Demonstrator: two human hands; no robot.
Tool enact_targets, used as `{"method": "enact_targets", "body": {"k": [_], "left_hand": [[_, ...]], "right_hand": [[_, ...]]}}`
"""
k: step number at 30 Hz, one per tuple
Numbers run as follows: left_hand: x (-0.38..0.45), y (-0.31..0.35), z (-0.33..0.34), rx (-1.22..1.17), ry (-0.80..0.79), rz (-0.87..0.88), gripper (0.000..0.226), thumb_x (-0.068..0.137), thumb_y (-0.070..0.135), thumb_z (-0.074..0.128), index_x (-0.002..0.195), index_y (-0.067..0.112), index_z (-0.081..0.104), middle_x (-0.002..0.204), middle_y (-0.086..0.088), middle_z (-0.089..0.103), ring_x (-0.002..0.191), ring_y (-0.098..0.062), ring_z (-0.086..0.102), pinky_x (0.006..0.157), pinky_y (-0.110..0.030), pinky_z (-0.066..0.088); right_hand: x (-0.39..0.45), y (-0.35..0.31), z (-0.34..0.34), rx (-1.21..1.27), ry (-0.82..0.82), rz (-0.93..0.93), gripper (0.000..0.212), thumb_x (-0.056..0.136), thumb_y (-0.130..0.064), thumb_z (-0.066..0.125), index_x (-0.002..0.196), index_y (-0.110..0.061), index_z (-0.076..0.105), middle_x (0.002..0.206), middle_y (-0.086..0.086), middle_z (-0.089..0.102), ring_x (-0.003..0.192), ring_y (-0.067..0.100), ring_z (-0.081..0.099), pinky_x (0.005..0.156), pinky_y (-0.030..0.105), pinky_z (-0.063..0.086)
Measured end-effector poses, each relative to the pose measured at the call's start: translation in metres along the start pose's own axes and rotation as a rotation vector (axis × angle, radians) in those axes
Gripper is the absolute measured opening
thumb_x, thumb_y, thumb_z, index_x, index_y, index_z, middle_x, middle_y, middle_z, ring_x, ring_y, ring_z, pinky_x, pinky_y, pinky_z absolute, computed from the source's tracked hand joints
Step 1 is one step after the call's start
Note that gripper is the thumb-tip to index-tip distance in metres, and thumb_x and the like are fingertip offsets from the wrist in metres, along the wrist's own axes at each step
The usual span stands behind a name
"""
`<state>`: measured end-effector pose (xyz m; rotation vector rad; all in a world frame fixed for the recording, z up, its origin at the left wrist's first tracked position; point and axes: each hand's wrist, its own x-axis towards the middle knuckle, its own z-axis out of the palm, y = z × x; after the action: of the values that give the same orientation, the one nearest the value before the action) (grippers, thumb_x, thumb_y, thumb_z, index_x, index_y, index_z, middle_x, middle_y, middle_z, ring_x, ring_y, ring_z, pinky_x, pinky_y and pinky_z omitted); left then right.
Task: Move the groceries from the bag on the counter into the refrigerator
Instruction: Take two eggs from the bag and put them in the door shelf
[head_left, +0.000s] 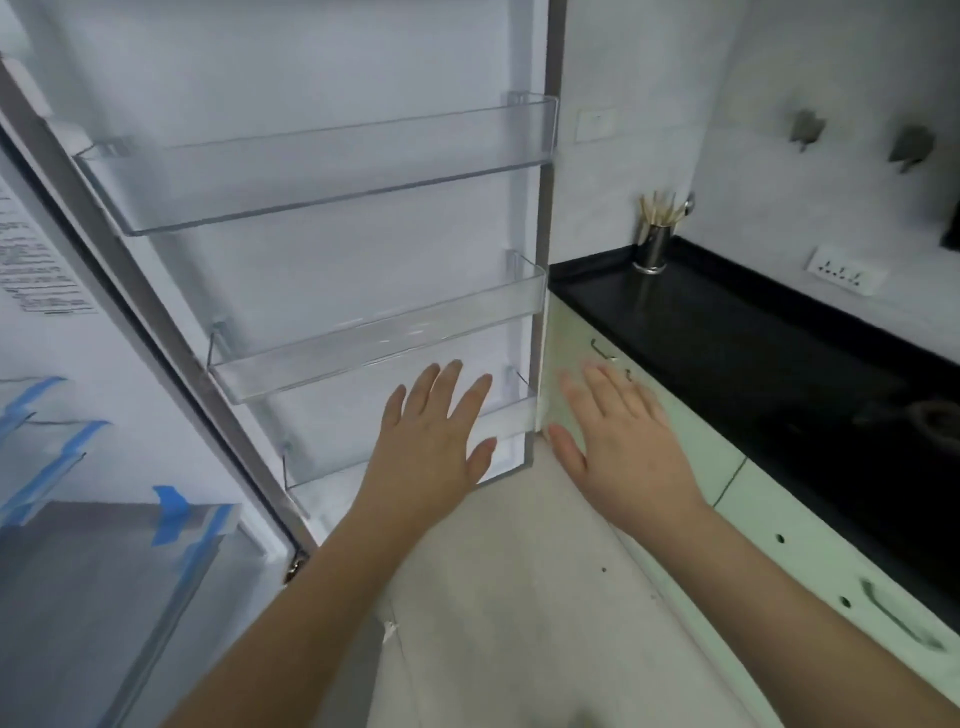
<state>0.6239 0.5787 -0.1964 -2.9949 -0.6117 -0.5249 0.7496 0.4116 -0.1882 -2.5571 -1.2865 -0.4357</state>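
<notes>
A steel cup of chopsticks (655, 244) stands on the black stone counter (753, 338) beside the white refrigerator's open door (322, 249), clear shelves running crosswise; left hand (434, 436) and right hand (623, 441) spread flat, holding nothing.

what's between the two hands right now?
In the head view, the free edge of the open fridge door and the end of its lowest door bin sit between the left hand and right hand; lower down, bare floor.

One head-worn wide-angle view only, looking forward and down from close range. Faces the open fridge door (322, 218) at left and centre, counter (753, 353) running off right, floor (509, 571) below. Both forearms reaching in from the bottom edge.
</notes>
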Motion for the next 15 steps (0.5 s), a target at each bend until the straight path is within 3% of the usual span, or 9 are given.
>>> {"method": "enact_targets", "body": {"k": [4, 8, 11, 15], "left_hand": [[0.006, 0.043, 0.006, -0.036, -0.038, 0.118, 0.056, 0.092, 0.051, 0.037, 0.138, 0.022, 0.051, 0.149, -0.013, 0.044, 0.137, -0.036, 0.039, 0.105, -0.064, 0.029], [0.009, 0.101, 0.01, -0.057, -0.106, 0.262, 0.06, 0.097, 0.056, 0.032, 0.151, 0.032, 0.021, 0.163, -0.004, 0.011, 0.149, -0.027, 0.005, 0.116, -0.058, 0.005], [0.007, 0.15, 0.003, -0.071, -0.11, 0.372, 0.063, 0.097, 0.06, 0.027, 0.152, 0.034, 0.013, 0.164, -0.001, 0.004, 0.15, -0.025, 0.0, 0.117, -0.056, 0.006], [-0.002, 0.215, -0.004, -0.126, -0.085, 0.527, 0.064, 0.096, 0.061, 0.028, 0.152, 0.032, 0.017, 0.164, 0.0, 0.004, 0.15, -0.024, 0.003, 0.116, -0.055, 0.008]], "right_hand": [[-0.047, 0.021, -0.015, -0.068, -0.068, 0.141, 0.064, 0.097, -0.05, 0.019, 0.148, -0.018, 0.038, 0.152, 0.011, 0.042, 0.141, 0.028, 0.036, 0.115, 0.048, 0.029], [-0.094, 0.055, -0.037, -0.185, -0.057, 0.298, 0.062, 0.097, -0.049, 0.022, 0.147, -0.018, 0.039, 0.152, 0.01, 0.041, 0.14, 0.028, 0.038, 0.114, 0.047, 0.029], [-0.133, 0.078, -0.058, -0.251, -0.054, 0.421, 0.062, 0.097, -0.05, 0.024, 0.148, -0.018, 0.038, 0.153, 0.009, 0.04, 0.141, 0.026, 0.037, 0.114, 0.046, 0.028], [-0.19, 0.106, -0.086, -0.313, -0.041, 0.561, 0.062, 0.096, -0.05, 0.025, 0.149, -0.02, 0.037, 0.153, 0.008, 0.04, 0.142, 0.026, 0.036, 0.115, 0.047, 0.029]]}}
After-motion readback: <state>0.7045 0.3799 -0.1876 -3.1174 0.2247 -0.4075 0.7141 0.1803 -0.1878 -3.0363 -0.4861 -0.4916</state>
